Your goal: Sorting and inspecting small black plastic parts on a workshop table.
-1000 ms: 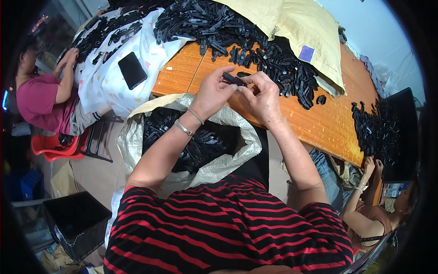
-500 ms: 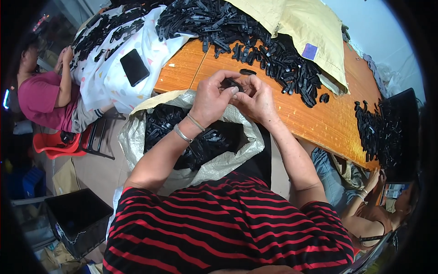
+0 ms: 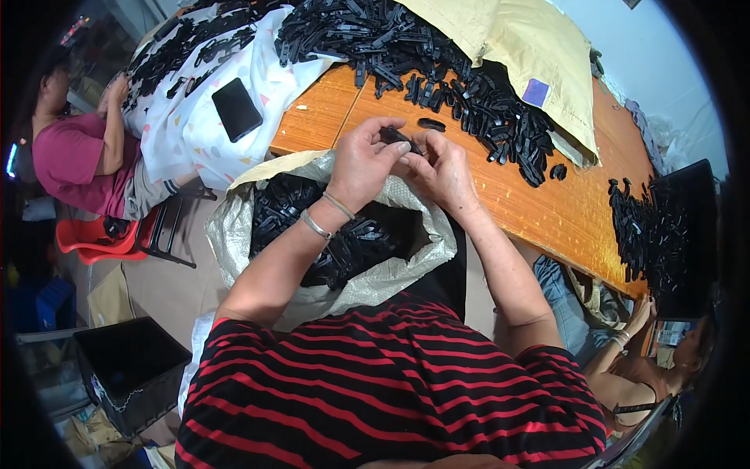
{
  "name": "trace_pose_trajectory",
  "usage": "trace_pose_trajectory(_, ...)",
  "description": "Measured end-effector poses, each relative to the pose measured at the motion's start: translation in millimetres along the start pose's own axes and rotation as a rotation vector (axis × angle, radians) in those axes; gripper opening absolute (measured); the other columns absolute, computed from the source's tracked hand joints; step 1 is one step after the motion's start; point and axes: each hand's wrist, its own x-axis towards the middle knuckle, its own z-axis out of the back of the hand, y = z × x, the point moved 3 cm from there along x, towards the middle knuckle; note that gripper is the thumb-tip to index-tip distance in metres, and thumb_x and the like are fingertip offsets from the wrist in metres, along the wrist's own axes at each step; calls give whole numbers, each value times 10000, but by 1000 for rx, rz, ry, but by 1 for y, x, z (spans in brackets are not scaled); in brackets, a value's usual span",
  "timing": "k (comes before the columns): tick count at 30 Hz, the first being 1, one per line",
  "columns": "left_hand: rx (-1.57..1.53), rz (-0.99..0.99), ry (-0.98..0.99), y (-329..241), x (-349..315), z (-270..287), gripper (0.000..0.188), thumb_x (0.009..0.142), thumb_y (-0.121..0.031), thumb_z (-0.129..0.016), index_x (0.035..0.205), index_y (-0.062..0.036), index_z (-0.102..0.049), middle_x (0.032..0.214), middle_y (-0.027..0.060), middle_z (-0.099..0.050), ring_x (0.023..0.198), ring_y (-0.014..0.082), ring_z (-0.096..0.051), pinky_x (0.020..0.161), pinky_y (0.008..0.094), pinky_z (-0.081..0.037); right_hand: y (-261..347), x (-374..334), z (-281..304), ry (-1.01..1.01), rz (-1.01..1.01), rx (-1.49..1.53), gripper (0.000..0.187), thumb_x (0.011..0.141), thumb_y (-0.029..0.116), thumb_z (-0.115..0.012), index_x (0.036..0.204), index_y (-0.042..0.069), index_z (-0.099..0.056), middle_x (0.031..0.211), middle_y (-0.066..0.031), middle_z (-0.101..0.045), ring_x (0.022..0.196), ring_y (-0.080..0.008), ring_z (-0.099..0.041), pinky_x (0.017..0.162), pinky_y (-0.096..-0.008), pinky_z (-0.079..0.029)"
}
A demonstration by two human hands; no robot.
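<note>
Two bare hands are meeting above the near edge of an orange-brown wooden table [image 3: 539,215], working on one small black plastic part [image 3: 398,139]. The left hand [image 3: 362,160] is pinching this part between its thumb and bent fingers, and the right hand [image 3: 444,168] is closing its thumb and forefinger on the end nearer to it; the fingers are hiding some of its outline. A silvery bracelet [image 3: 316,225] is circling the left wrist.

Below the forearms, a pale woven sack [image 3: 226,234] is gaping, with many dark parts [image 3: 285,207] lying inside. Beyond the hands, one lone dark oval piece [image 3: 431,123] is resting on the wood, and a large heap of black parts [image 3: 344,35] is spreading across the table, running partly under a tan bag [image 3: 539,51].

To the left, a black phone [image 3: 237,109] is lying on a white patterned sheet [image 3: 168,144]. Beside that sheet, a co-worker in a magenta shirt [image 3: 74,168] is sitting on a red chair [image 3: 98,238], while a black bin [image 3: 133,375] is standing on the floor. At the far right, another co-worker [image 3: 633,383] is reaching toward the table's edge, near more black pieces [image 3: 629,227].
</note>
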Motion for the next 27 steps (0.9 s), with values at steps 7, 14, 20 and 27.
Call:
trace_pose_trajectory(7, -239, 160, 79, 1, -1, 9, 346, 897, -33, -618, 1224, 40, -532, 968, 53, -638, 838, 82, -636, 747, 200, -544, 19, -2, 11, -220, 301, -85, 312, 774, 194, -756, 988, -2, -643, 829, -127, -636, 663, -254, -633, 620, -354, -507)
trace_pose_trajectory(14, -193, 162, 105, 11, -5, 12, 361, 908, -19, -590, 1257, 27, -513, 967, 51, -628, 820, 70, -624, 736, 189, -542, 2, 2, 8, 41, 86, 71, 225, 794, 90, -725, 976, -11, -639, 784, -61, -611, 699, -128, -598, 640, -272, -485)
trace_pose_trajectory(20, 40, 163, 268, 1, -3, 21, 375, 908, 11, -561, 1277, 37, -497, 971, 68, -632, 818, 82, -630, 733, 189, -542, -4, 11, 42, 57, -119, 362, 148, 872, 80, -653, 985, -14, -641, 839, -12, -638, 737, -72, -575, 682, -219, -483)
trace_pose_trajectory(27, -188, 170, 93, 2, -1, 16, 420, 899, 22, -568, 1303, 57, -460, 997, 74, -631, 821, 107, -644, 746, 209, -551, 19, -1, 16, -88, 43, 332, 169, 831, 42, -699, 990, 6, -651, 865, 4, -611, 786, -63, -556, 718, -229, -493)
